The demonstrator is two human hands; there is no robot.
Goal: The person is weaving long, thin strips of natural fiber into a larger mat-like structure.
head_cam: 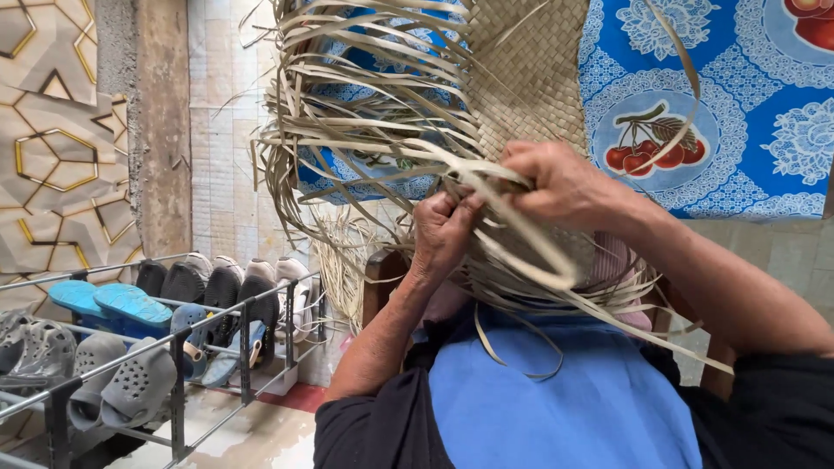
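The woven mat (521, 78) of pale dry leaf strips is held up in front of the person, above and just behind both hands, and its loose strips (365, 130) spread out to the left and hang down over the hands. The left hand (443, 230) is under the lower edge of the mat, closed into a fist around a few strips. The right hand (560, 182) is just beside it, a little higher, also closed, and it pinches a flat strip that bends in a loop below the hand.

Behind the mat hangs a blue cloth (738, 104) with white lace-like patterns and a round picture of red cherries. On the left, a metal shoe rack (174, 347) holds grey and blue foam clogs (122, 304) and dark shoes. The wall on the far left has a beige pattern with gold hexagon lines.

Both forearms rise from the lower part of the view, with wrists bent inward so that the knuckles nearly meet. On the lap lies a blue garment (565, 399).
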